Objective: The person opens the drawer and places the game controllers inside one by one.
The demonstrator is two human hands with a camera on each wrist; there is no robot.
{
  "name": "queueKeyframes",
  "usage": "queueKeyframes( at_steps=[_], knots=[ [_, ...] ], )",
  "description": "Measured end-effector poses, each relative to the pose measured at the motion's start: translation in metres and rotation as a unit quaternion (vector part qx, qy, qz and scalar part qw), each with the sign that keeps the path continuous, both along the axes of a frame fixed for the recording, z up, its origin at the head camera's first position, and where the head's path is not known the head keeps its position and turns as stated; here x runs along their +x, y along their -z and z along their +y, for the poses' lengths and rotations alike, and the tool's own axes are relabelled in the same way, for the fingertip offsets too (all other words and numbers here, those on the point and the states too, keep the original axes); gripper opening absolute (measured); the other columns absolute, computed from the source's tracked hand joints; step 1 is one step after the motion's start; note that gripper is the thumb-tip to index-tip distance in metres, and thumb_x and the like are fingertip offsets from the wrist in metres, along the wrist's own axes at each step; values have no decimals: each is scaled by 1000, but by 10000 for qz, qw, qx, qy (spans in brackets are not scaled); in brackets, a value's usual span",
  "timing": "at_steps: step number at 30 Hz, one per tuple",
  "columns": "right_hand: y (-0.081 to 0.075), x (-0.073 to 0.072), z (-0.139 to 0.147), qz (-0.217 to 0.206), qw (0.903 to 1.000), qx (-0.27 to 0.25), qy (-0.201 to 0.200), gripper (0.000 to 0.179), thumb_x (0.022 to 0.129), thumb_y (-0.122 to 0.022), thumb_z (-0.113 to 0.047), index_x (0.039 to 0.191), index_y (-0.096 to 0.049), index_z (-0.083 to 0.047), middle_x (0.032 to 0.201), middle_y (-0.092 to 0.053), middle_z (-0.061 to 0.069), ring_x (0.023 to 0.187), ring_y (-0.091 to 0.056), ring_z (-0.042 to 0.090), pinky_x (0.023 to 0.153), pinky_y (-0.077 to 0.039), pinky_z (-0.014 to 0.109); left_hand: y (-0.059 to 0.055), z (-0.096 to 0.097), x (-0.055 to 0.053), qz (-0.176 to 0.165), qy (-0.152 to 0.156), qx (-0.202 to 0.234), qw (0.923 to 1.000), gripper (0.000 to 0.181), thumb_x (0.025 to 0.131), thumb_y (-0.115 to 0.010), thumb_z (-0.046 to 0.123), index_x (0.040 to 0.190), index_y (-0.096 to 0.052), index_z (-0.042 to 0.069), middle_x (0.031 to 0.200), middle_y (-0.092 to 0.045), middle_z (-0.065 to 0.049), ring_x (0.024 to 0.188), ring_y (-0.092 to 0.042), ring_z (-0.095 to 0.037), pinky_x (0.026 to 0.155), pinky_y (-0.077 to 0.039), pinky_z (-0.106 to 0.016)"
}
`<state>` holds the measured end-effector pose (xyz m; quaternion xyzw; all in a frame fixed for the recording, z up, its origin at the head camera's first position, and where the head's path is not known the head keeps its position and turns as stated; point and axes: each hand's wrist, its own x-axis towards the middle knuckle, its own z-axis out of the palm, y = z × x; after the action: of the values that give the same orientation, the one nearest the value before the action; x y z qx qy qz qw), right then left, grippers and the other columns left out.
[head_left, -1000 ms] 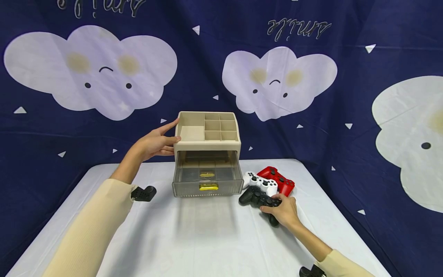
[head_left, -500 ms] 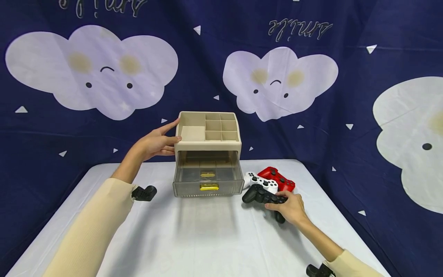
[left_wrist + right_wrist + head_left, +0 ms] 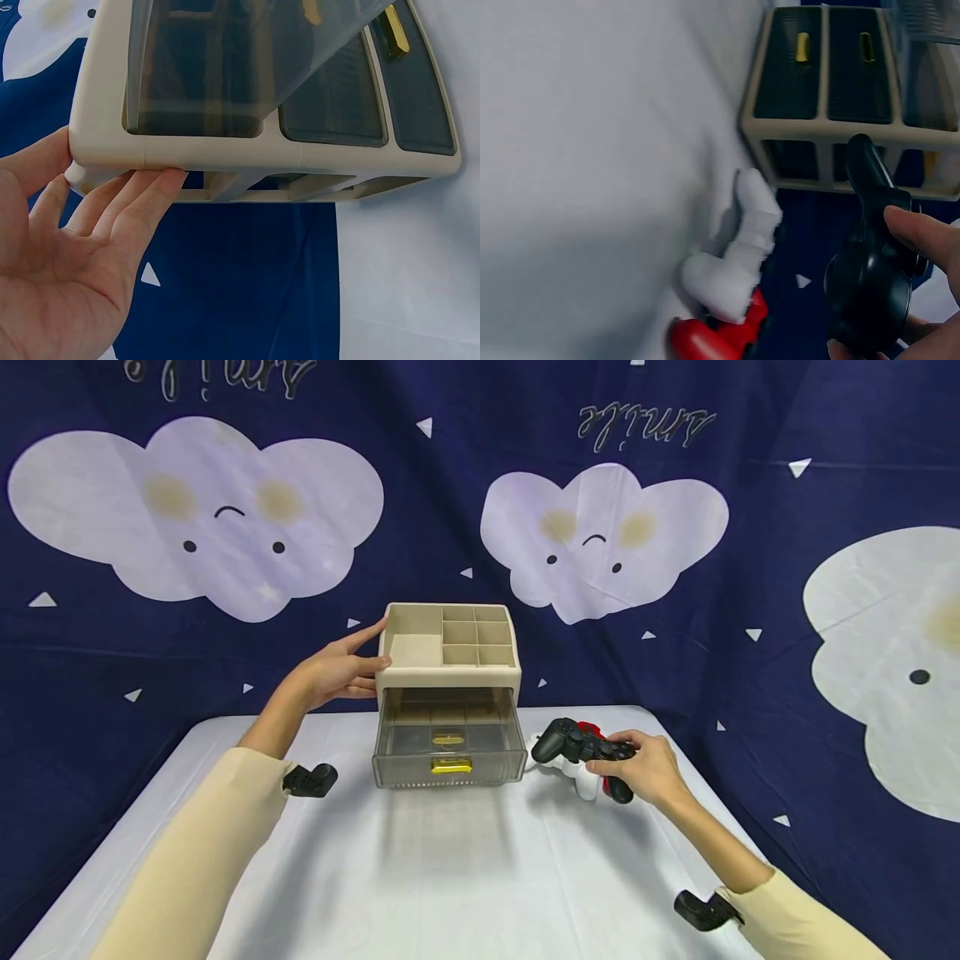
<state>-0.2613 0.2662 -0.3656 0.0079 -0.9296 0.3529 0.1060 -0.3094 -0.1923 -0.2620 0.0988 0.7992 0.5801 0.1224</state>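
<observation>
My right hand pinches a black game controller by one end, thumb against fingers, raised above the table. Behind and below it lie a white game controller and a red game controller, both partly hidden. In the right wrist view the black controller tilts towards the organizer's side. A beige desktop drawer organizer stands at the back, its smoky clear top drawer pulled out. Against the organizer's left side my left hand rests with mostly straight fingers touching it.
White cloth covers the table. A dark blue curtain with cloud prints hangs behind and at the sides. Two more drawers with gold handles sit pushed in below the top one. The organizer's top has several small compartments.
My right hand has lifted the black controller off the table and moved it up and slightly right, in front of the white and red controllers. The left hand stays in place.
</observation>
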Motion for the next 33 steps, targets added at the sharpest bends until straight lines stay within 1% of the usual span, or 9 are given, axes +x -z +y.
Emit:
queueKeyframes(
  at_steps=[3,6,8,11,15,19,24,28,33],
  knots=[
    [-11,-1,-2,115,9999,68,-31,66,67,-94,-45,117,-73,-7,106,-74,17,99,-65,30,77,-49,32,0,0,0,4,21,21,10000,80,106,-55,20,162,-2,43,157,-37,-25,130,-56,-44,112,-43,-56],
    [-23,-2,-5,130,9999,82,-79,68,68,-93,-46,120,-72,-7,110,-73,19,98,-64,31,76,-49,31,1,-1,0,11,-21,-27,10000,79,107,-54,20,162,-2,43,158,-37,-24,129,-56,-44,111,-43,-56],
    [-31,-2,-7,71,9999,31,-137,70,70,-92,-46,124,-70,-6,112,-72,20,95,-65,29,74,-51,29,0,-2,0,24,-38,-51,10000,79,107,-54,20,162,-2,43,158,-37,-24,129,-57,-44,111,-44,-55],
    [-43,-3,-8,-70,9996,-121,-253,72,73,-91,-44,128,-66,-5,114,-70,23,85,-69,24,69,-56,27,-1,-2,0,37,-43,-51,10000,79,107,-53,20,163,-2,42,157,-37,-23,129,-57,-44,110,-46,-54],
    [-61,-2,-9,-157,9988,-205,-406,71,76,-89,-43,131,-64,-4,114,-69,24,77,-69,20,67,-58,26,0,-2,-1,21,-6,-28,10000,79,107,-54,20,163,-3,41,158,-36,-23,130,-57,-44,109,-46,-54],
    [-81,0,-13,-65,9987,-57,-511,71,77,-88,-46,130,-64,-7,114,-69,21,82,-68,23,70,-56,26,1,-1,-1,-6,-53,-27,10000,79,107,-54,20,163,-3,42,159,-34,-23,130,-56,-44,110,-46,-54],
    [-102,2,-20,9,9985,81,-534,70,75,-88,-49,129,-65,-12,115,-70,18,90,-66,27,73,-52,30,1,-2,0,3,-88,-16,10000,79,107,-54,20,162,-3,42,160,-34,-23,129,-57,-45,110,-45,-55],
    [-113,3,-27,2,9980,51,-630,71,74,-89,-51,129,-65,-13,115,-69,17,89,-65,27,72,-51,30,2,-1,1,22,-71,-54,10000,79,107,-54,20,162,-3,43,160,-34,-23,129,-57,-44,111,-44,-56],
    [-122,4,-41,42,9962,-43,-867,68,74,-90,-48,127,-66,-13,113,-70,17,87,-65,26,72,-52,31,1,0,1,44,-68,-78,9999,78,107,-54,21,162,-3,43,160,-34,-23,130,-57,-44,112,-43,-57]
  ],
)
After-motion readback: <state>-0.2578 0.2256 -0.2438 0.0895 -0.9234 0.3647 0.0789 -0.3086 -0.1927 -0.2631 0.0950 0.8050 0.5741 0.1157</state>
